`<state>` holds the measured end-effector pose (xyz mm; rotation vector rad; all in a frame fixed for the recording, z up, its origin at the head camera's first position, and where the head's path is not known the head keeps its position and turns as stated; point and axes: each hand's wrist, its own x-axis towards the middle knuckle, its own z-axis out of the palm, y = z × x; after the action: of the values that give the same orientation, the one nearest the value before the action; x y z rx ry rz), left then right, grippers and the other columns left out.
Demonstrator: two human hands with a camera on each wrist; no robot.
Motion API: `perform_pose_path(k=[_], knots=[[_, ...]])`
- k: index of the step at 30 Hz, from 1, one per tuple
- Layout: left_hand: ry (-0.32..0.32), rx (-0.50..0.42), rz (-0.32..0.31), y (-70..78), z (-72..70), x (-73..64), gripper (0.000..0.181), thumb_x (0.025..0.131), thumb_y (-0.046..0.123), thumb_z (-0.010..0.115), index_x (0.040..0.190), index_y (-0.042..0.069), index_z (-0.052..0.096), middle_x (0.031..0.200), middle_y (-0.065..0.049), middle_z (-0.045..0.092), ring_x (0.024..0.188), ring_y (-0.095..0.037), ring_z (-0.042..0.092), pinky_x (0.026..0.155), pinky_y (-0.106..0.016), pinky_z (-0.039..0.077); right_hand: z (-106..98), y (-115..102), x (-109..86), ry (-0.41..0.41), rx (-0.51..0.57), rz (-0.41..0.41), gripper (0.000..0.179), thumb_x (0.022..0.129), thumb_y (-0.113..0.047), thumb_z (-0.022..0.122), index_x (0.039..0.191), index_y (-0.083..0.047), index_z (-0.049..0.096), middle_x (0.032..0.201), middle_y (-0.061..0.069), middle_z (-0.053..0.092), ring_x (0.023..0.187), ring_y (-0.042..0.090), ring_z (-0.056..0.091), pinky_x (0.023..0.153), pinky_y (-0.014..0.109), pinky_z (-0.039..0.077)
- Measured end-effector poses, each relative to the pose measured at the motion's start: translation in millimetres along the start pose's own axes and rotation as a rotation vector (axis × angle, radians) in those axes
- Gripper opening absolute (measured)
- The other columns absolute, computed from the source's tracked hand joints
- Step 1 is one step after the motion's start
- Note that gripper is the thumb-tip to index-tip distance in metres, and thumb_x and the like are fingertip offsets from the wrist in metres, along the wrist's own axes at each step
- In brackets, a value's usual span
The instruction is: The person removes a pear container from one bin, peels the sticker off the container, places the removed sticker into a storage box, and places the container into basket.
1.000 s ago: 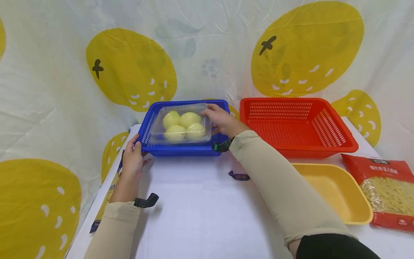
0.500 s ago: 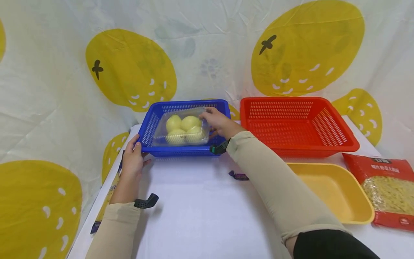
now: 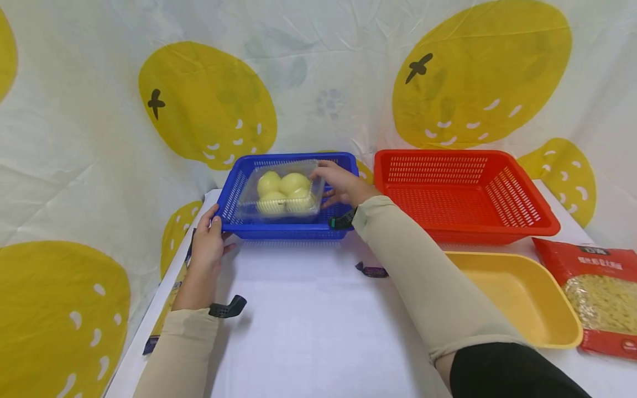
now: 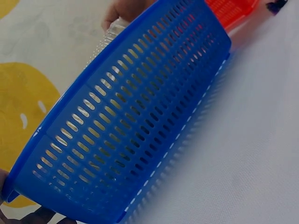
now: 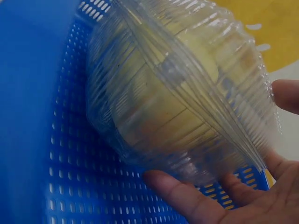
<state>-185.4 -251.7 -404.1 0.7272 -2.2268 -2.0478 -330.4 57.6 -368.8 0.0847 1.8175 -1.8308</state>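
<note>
A clear plastic clamshell box (image 3: 246, 203) with several pale yellow-green round fruits (image 3: 294, 183) inside is tilted within the blue basket (image 3: 288, 228). My right hand (image 3: 343, 185) grips the box by its right end, thumb over the top and fingers underneath, as the right wrist view shows. My left hand (image 3: 208, 243) holds the left front corner of the basket by its rim, thumb on the near side. In the left wrist view the slotted front wall of the basket hides most of the box, and only a few left fingertips (image 4: 39, 217) show at the lower corner.
Right of the blue basket stands a red basket (image 3: 433, 204). Nearer are a yellow tub (image 3: 517, 293) and a red bag of pasta (image 3: 597, 298). A small purple-wrapped sweet (image 3: 372, 271) lies mid-table. A long yellow packet (image 3: 166, 315) lies along the left edge, partly behind the left arm.
The box dipped lower into the blue basket half a second ago, and its right end is now raised slightly again in my right hand. My left hand stays at the basket corner.
</note>
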Motion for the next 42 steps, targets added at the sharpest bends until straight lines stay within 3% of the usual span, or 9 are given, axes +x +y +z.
perform_pose_path(k=[11, 18, 28, 42], knots=[[-0.012, 0.0, 0.007, -0.8, -1.4, -0.8, 0.05, 0.117, 0.043, 0.032, 0.167, 0.047, 0.031, 0.164, -0.004, 0.047, 0.139, -0.027, 0.055, 0.106, -0.047, 0.051, -3.7, -1.2, 11.4, -0.043, 0.017, -0.017, 0.072, 0.107, -0.024, 0.063, 0.169, -0.034, 0.029, 0.173, 0.006, 0.024, 0.144, 0.053, 0.04, 0.103, 0.067, 0.052], [-0.02, 0.004, -0.001, -1.1, 0.3, -0.7, 0.05, 0.117, 0.044, 0.033, 0.166, 0.048, 0.031, 0.165, -0.002, 0.047, 0.139, -0.026, 0.055, 0.106, -0.045, 0.052, -4.8, -0.9, 11.7, -0.053, 0.022, -0.034, 0.071, 0.11, -0.025, 0.059, 0.171, -0.033, 0.023, 0.176, 0.002, 0.017, 0.148, 0.053, 0.037, 0.107, 0.069, 0.049], [-0.04, -0.006, 0.001, 0.0, -2.6, -0.3, 0.05, 0.117, 0.042, 0.031, 0.167, 0.047, 0.029, 0.164, -0.004, 0.046, 0.137, -0.026, 0.054, 0.106, -0.047, 0.051, -3.3, 0.6, 11.4, -0.057, -0.004, -0.059, 0.071, 0.111, -0.028, 0.06, 0.171, -0.033, 0.022, 0.176, 0.003, 0.016, 0.148, 0.051, 0.039, 0.105, 0.066, 0.051], [-0.047, -0.016, 0.009, -1.2, -3.3, -0.6, 0.05, 0.118, 0.041, 0.03, 0.168, 0.046, 0.029, 0.166, -0.005, 0.045, 0.139, -0.027, 0.054, 0.106, -0.048, 0.051, -1.3, 7.2, 15.6, -0.055, -0.017, -0.073, 0.067, 0.114, -0.025, 0.052, 0.172, -0.032, 0.019, 0.177, 0.007, 0.017, 0.153, 0.052, 0.031, 0.115, 0.067, 0.042]])
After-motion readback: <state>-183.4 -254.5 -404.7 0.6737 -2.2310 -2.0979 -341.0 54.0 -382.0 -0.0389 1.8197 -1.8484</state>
